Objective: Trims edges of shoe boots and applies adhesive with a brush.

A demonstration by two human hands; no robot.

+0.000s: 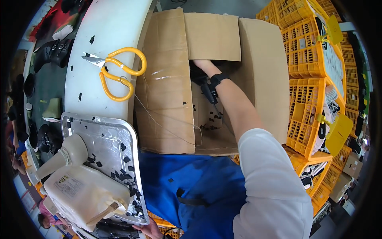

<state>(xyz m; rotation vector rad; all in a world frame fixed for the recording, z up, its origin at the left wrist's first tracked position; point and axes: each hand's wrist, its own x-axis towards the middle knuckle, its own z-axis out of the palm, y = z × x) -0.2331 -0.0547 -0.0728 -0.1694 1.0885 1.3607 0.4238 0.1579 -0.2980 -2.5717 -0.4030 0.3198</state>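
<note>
My right arm reaches down into an open cardboard box [211, 38]. My right hand [203, 65] is inside it near the far flap, its fingers hidden among dark things in the shadow. A black strap with a small black device [208, 92] sits on that wrist. At the lower edge my left hand [150, 230] shows only in part, by the near corner of a metal tray [133, 137] and beside a dark, shiny item [115, 230]. Whether it grips either one I cannot tell. Small black scraps [123, 176] lie on the tray.
Yellow-handled scissors [112, 69] lie on the white table [99, 24]. A white plastic jug [85, 195] and a pale funnel-shaped piece [73, 150] rest on the tray. Yellow crates [304, 115] stack up at right. Black boots [59, 51] stand at left. A loose string hangs over the box.
</note>
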